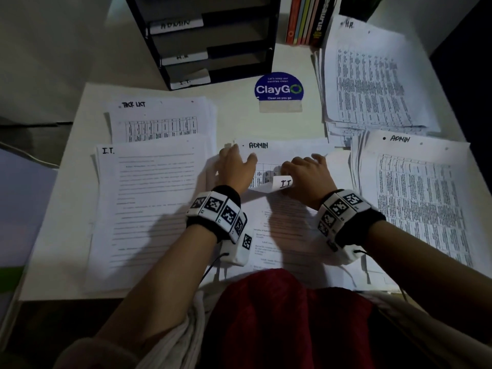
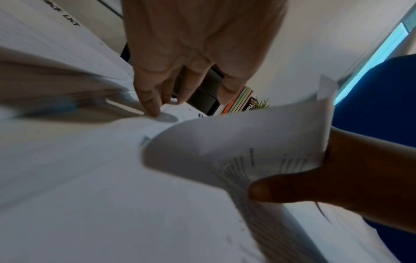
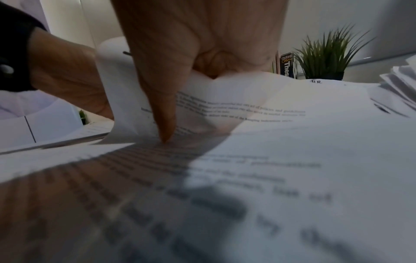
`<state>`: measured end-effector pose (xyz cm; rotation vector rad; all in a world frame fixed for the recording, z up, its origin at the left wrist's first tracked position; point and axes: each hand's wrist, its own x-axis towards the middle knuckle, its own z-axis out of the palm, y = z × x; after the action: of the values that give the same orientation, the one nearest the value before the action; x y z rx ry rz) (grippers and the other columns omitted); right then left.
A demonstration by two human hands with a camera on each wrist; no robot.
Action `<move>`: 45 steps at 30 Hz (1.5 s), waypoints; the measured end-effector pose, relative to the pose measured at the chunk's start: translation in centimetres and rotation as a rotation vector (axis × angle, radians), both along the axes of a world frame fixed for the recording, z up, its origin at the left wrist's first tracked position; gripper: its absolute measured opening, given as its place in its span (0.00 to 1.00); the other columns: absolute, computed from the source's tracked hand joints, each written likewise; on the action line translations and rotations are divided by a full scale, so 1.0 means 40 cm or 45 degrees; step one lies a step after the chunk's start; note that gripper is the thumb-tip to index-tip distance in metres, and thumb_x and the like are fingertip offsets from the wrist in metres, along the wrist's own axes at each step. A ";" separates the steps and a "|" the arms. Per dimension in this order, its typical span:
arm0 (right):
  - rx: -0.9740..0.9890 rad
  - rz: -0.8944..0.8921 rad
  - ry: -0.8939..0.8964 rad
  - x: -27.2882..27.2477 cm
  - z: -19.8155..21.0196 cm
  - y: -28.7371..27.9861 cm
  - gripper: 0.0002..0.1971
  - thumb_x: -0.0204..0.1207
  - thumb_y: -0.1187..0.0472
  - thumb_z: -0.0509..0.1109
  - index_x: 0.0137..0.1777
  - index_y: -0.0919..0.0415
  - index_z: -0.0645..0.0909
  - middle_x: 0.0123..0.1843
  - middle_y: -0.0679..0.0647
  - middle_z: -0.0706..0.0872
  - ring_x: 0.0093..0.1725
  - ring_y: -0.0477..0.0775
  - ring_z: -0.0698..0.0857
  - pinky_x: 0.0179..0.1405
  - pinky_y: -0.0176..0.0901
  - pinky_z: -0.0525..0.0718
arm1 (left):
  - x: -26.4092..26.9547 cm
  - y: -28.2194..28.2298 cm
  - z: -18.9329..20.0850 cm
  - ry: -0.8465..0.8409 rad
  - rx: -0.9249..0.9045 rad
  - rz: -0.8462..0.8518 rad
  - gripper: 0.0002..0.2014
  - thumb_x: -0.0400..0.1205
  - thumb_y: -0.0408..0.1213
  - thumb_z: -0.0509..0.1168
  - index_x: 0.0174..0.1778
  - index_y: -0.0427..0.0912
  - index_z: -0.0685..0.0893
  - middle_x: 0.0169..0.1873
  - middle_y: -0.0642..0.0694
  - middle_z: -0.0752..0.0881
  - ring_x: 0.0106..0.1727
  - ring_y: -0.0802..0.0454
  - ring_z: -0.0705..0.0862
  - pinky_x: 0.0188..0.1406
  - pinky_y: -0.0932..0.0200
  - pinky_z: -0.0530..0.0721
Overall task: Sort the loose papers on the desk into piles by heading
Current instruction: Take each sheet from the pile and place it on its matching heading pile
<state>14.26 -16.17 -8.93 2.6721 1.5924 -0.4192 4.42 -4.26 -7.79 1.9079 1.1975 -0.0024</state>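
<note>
I've got the I.T. sheet (image 1: pixel 282 206) at the centre of the tabletop (image 1: pixel 234 121), its top edge curled back and pinched in my right hand (image 1: pixel 306 174), thumb against the printed face. Just beside it, my left hand (image 1: pixel 235 167) lies with fingers relaxed on the ADMIN sheet (image 1: pixel 287 149) underneath. Left of that sheet sits the I.T. pile (image 1: pixel 149 198), right of it the ADMIN pile (image 1: pixel 415 193), beyond it the black tray rack (image 1: pixel 213 41).

wrists: black bands (image 1: pixel 216 209), white tag-marked blocks | cables trailing | lap: red garment (image 1: pixel 279 315)
</note>
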 end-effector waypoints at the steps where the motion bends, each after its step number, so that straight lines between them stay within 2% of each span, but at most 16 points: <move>1: -0.012 0.039 -0.003 -0.002 0.001 0.001 0.24 0.71 0.44 0.70 0.63 0.56 0.78 0.63 0.55 0.81 0.65 0.58 0.77 0.73 0.52 0.57 | 0.001 0.000 0.003 -0.008 -0.022 0.022 0.29 0.85 0.44 0.55 0.80 0.37 0.57 0.79 0.40 0.60 0.79 0.45 0.60 0.75 0.55 0.60; 3: -0.033 0.092 0.097 -0.001 0.002 0.002 0.30 0.68 0.35 0.66 0.63 0.55 0.79 0.64 0.54 0.81 0.65 0.58 0.77 0.70 0.52 0.60 | 0.005 0.004 0.005 -0.005 -0.060 0.058 0.29 0.84 0.44 0.55 0.80 0.38 0.57 0.78 0.39 0.61 0.79 0.43 0.60 0.75 0.54 0.60; 6: 0.021 0.062 0.387 0.002 0.013 0.008 0.44 0.58 0.22 0.48 0.58 0.53 0.83 0.60 0.52 0.84 0.60 0.57 0.79 0.64 0.53 0.65 | 0.010 0.016 0.001 -0.041 -0.143 0.116 0.28 0.83 0.46 0.58 0.78 0.40 0.64 0.75 0.39 0.64 0.77 0.41 0.63 0.73 0.53 0.63; 11: 0.260 -0.321 0.798 0.018 0.035 0.018 0.28 0.82 0.41 0.49 0.49 0.61 0.84 0.49 0.51 0.86 0.52 0.55 0.81 0.57 0.47 0.74 | 0.016 0.037 -0.007 -0.092 -0.278 0.252 0.27 0.80 0.55 0.58 0.73 0.46 0.72 0.72 0.39 0.68 0.73 0.41 0.67 0.74 0.47 0.65; 14: 0.339 -0.378 0.664 0.031 0.013 0.035 0.13 0.80 0.57 0.64 0.59 0.64 0.77 0.54 0.57 0.86 0.53 0.59 0.84 0.53 0.49 0.78 | 0.019 0.039 -0.006 -0.074 -0.315 0.272 0.27 0.81 0.57 0.56 0.73 0.46 0.71 0.71 0.39 0.64 0.74 0.39 0.64 0.74 0.46 0.64; 19: 0.164 -0.323 0.482 0.046 -0.026 0.076 0.38 0.69 0.64 0.74 0.77 0.61 0.60 0.75 0.60 0.65 0.65 0.64 0.77 0.66 0.57 0.74 | 0.015 0.036 -0.005 -0.101 -0.367 0.316 0.29 0.81 0.59 0.53 0.74 0.46 0.69 0.73 0.39 0.63 0.76 0.42 0.61 0.77 0.44 0.59; 22: 0.050 -0.322 0.447 0.059 -0.035 0.097 0.47 0.66 0.59 0.78 0.80 0.57 0.54 0.78 0.57 0.60 0.73 0.64 0.69 0.71 0.66 0.67 | 0.017 0.044 -0.014 -0.213 -0.460 0.371 0.41 0.68 0.70 0.53 0.69 0.44 0.75 0.71 0.39 0.74 0.73 0.40 0.70 0.75 0.41 0.65; 25: -0.001 -0.307 0.372 0.059 -0.027 0.102 0.46 0.67 0.56 0.78 0.80 0.53 0.55 0.79 0.54 0.59 0.76 0.62 0.64 0.71 0.67 0.64 | 0.017 0.063 -0.105 -0.263 -0.507 0.351 0.47 0.58 0.76 0.49 0.67 0.50 0.78 0.68 0.43 0.79 0.71 0.42 0.74 0.74 0.40 0.67; 29: 0.039 -0.252 0.273 0.044 -0.028 0.086 0.42 0.70 0.55 0.75 0.80 0.52 0.55 0.79 0.55 0.60 0.75 0.62 0.65 0.70 0.65 0.64 | -0.014 0.024 0.017 -0.335 -0.400 0.189 0.29 0.83 0.60 0.45 0.76 0.49 0.69 0.76 0.47 0.70 0.78 0.48 0.66 0.79 0.46 0.60; 32: 0.059 -0.226 0.209 0.030 -0.030 0.074 0.41 0.71 0.54 0.74 0.80 0.53 0.55 0.80 0.55 0.59 0.74 0.63 0.66 0.71 0.66 0.66 | -0.019 0.018 -0.002 -0.333 -0.274 0.073 0.31 0.83 0.61 0.43 0.77 0.47 0.67 0.77 0.47 0.68 0.78 0.52 0.64 0.79 0.49 0.57; 35: 0.101 -0.214 0.201 0.020 -0.028 0.070 0.38 0.72 0.55 0.73 0.78 0.57 0.59 0.80 0.55 0.59 0.72 0.64 0.69 0.67 0.62 0.69 | -0.022 0.017 -0.020 -0.417 -0.349 0.088 0.29 0.84 0.60 0.43 0.65 0.47 0.81 0.73 0.46 0.74 0.72 0.54 0.69 0.68 0.59 0.60; 37: 0.110 -0.200 0.180 0.016 -0.025 0.071 0.33 0.73 0.56 0.72 0.75 0.59 0.63 0.79 0.56 0.59 0.71 0.63 0.69 0.65 0.60 0.70 | -0.027 0.018 -0.027 -0.452 -0.362 0.114 0.31 0.86 0.56 0.39 0.55 0.44 0.86 0.67 0.46 0.79 0.69 0.51 0.73 0.68 0.55 0.62; 39: 0.078 -0.162 0.076 0.008 -0.022 0.067 0.26 0.74 0.58 0.70 0.71 0.60 0.67 0.78 0.57 0.61 0.71 0.63 0.68 0.65 0.60 0.67 | -0.033 0.018 -0.021 -0.463 -0.396 0.165 0.32 0.87 0.53 0.38 0.54 0.38 0.85 0.58 0.47 0.80 0.63 0.54 0.74 0.67 0.55 0.65; 41: 0.101 -0.093 -0.084 -0.001 -0.032 0.058 0.20 0.70 0.63 0.72 0.63 0.60 0.76 0.75 0.59 0.69 0.70 0.65 0.68 0.65 0.65 0.64 | -0.032 0.020 -0.021 -0.520 -0.416 0.194 0.29 0.87 0.53 0.40 0.57 0.39 0.83 0.61 0.47 0.80 0.63 0.55 0.74 0.68 0.56 0.66; 43: 0.181 -0.032 -0.185 -0.006 -0.037 0.053 0.16 0.64 0.69 0.73 0.53 0.63 0.81 0.65 0.61 0.79 0.66 0.68 0.73 0.62 0.69 0.64 | -0.032 0.020 -0.024 -0.579 -0.427 0.249 0.26 0.83 0.60 0.44 0.58 0.46 0.80 0.66 0.45 0.79 0.69 0.49 0.74 0.72 0.48 0.68; 45: 0.165 -0.010 -0.151 -0.009 -0.029 0.053 0.16 0.67 0.69 0.69 0.56 0.62 0.78 0.60 0.59 0.82 0.66 0.63 0.75 0.67 0.64 0.59 | -0.034 0.019 -0.037 -0.603 -0.441 0.293 0.29 0.77 0.68 0.46 0.56 0.50 0.77 0.62 0.45 0.81 0.65 0.44 0.78 0.69 0.41 0.73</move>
<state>13.92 -14.04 -10.10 2.7375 1.6294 -0.1592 3.07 -3.52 -9.28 1.3622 1.0048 0.3274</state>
